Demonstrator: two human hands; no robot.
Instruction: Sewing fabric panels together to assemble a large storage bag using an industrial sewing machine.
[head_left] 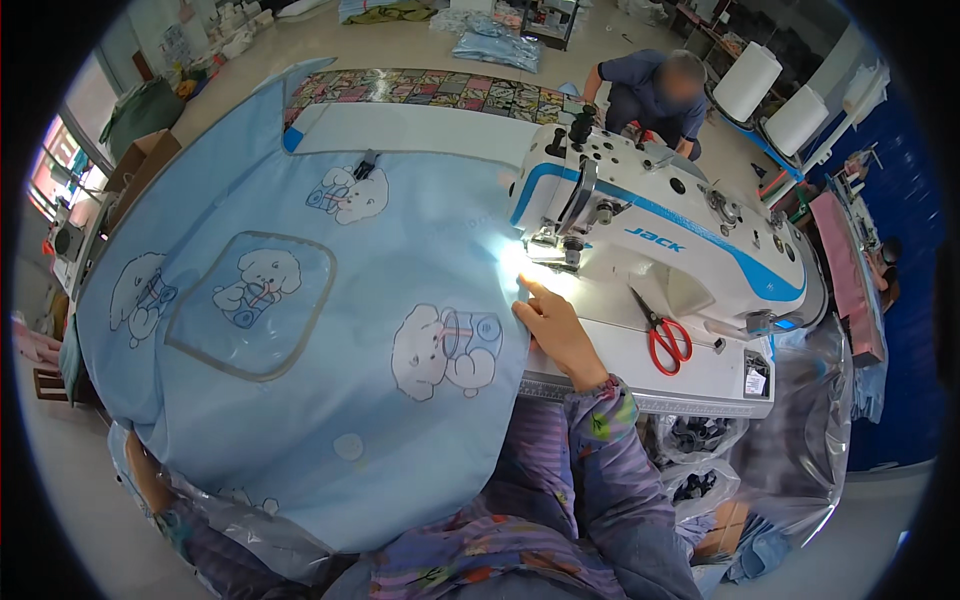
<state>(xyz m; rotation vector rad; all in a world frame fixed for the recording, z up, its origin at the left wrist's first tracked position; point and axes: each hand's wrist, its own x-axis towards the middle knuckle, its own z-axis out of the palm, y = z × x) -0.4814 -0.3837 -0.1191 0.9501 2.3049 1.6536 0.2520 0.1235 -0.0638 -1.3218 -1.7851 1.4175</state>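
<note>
A large light blue fabric panel (350, 260) printed with white cartoon dogs spreads across the left and middle, its right edge running up to the sewing machine's needle. A clear patch pocket (255, 305) with grey binding lies on it. At that right edge, just below the lit presser foot (560, 262), my right hand (562, 328) rests with forefinger stretched forward and thumb apart from it. My left hand (150, 475) is far down at the lower left, by the panel's drooping edge; its fingers are hidden.
The white and blue sewing machine (660, 225) stands to the right. Red-handled scissors (665, 338) lie on its bed. Two white thread cones (747, 82) stand beyond. A person (655, 95) crouches behind the machine. Plastic bags (700, 455) hang below the table at right.
</note>
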